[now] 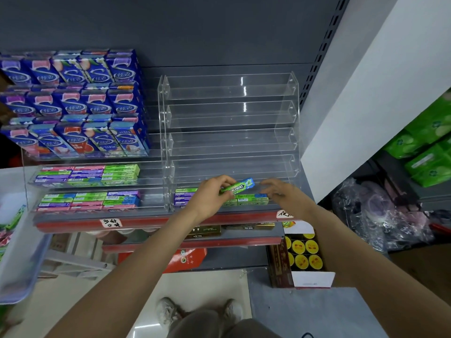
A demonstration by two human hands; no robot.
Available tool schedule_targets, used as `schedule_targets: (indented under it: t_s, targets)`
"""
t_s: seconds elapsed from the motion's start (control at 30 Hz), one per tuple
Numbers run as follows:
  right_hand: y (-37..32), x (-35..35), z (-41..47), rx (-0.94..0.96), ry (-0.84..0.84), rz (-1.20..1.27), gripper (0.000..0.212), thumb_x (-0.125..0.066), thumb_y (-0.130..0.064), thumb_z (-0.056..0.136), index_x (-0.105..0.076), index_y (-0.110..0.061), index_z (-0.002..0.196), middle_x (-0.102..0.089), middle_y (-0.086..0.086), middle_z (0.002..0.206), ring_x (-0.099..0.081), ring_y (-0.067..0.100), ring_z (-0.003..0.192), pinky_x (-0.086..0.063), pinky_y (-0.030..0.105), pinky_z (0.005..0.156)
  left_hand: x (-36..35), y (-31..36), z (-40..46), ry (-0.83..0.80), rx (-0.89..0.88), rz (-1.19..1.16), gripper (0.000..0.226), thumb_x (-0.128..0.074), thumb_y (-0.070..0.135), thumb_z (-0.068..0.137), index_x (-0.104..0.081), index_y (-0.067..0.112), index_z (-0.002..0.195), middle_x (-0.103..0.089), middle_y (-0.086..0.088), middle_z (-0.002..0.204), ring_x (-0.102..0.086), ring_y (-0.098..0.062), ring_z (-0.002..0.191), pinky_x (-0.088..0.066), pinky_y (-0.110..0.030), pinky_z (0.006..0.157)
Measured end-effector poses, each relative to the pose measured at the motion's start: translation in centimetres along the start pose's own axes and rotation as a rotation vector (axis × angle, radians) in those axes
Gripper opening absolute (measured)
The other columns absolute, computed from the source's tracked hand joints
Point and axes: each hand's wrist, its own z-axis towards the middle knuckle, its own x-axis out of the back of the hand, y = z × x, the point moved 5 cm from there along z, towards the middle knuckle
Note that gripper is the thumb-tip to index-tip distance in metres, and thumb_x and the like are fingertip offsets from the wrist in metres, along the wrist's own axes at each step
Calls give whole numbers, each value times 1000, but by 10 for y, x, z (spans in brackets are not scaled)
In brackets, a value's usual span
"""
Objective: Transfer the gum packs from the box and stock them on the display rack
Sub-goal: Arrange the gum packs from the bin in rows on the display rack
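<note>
Single head view: you look forward and steeply down, close to the clear display rack (229,132), with the floor (202,286) directly below you.

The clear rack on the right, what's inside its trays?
Only the bottom tray of the clear rack holds gum packs, purple and green. The left hand hides its middle part. The four trays above show nothing inside.

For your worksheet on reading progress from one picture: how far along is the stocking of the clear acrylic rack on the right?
Done: a few gum packs lie in the bottom tier of the clear acrylic rack. In hand: the left hand pinches a green Doublemint gum pack above that tier; the right hand hovers beside it, blurred. Left: the four upper tiers hold nothing, so most remains.
</note>
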Motion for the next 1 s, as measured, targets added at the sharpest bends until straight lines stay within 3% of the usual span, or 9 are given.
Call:
schedule_targets:
  t_s: [0.07, 0.2, 0.33, 0.6, 0.8, 0.9, 1.0]
  targets:
    - [-1, 3, -1, -5, 6, 51, 34, -41, -15, 99, -45, -21, 133, -61, 0, 119, -60, 19, 104, -41, 11, 66, -4, 6, 4, 2, 1, -3, 24, -61, 13, 90, -61, 16, 114, -66, -3, 113, -59, -15, 106, -44, -29, 96]
    - [-5, 2, -2, -24, 33, 123, 36, -47, -33, 97, -42, -23, 131, -66, 6, 113, -62, 21, 102, -46, 32, 86, -15, 20, 15, -12, -23, 61, 22, -60, 11, 91, -64, 14, 112, -67, -3, 111, -59, -15, 105, -42, -24, 91]
    - [-2, 4, 1, -30, 125, 136, 21, -46, -31, 97, -44, -20, 115, -68, 12, 102, -66, 29, 91, -51, 41, 79, -23, 28, 22, 6, -46, 107, 20, -61, 9, 90, -65, 15, 109, -67, -3, 108, -61, -16, 102, -45, -25, 89]
    - [1, 2, 5, -22, 241, 43, 14, -51, -18, 95, -55, -5, 100, -68, 15, 100, -66, 29, 88, -50, 34, 70, -27, 28, 15, 97, -117, 351, 28, -55, 5, 92, -60, 14, 117, -61, -4, 119, -59, -18, 104, -50, -34, 89]
    - [6, 0, 5, -4, 277, -104, 19, -55, -14, 94, -63, 2, 101, -70, 17, 93, -59, 22, 70, -36, 12, 51, -25, 20, 13, 37, -180, 368, 37, -47, 2, 95, -56, 14, 129, -56, -3, 128, -48, -16, 120, -34, -25, 104]
    - [7, 1, 7, -30, 296, -130, 20, -54, -13, 94, -64, 4, 98, -69, 18, 90, -50, 16, 62, -36, 13, 48, -26, 20, 13, 75, -195, 359, 38, -47, 0, 95, -57, 15, 129, -58, -3, 127, -51, -16, 119, -36, -24, 103]
    - [4, 3, 7, -33, 301, -127, 19, -54, -12, 94, -64, 2, 102, -70, 17, 92, -62, 25, 73, -43, 21, 57, -28, 22, 12, 139, -235, 382, 41, -50, -4, 93, -59, 16, 127, -61, -2, 123, -52, -17, 115, -41, -26, 98]
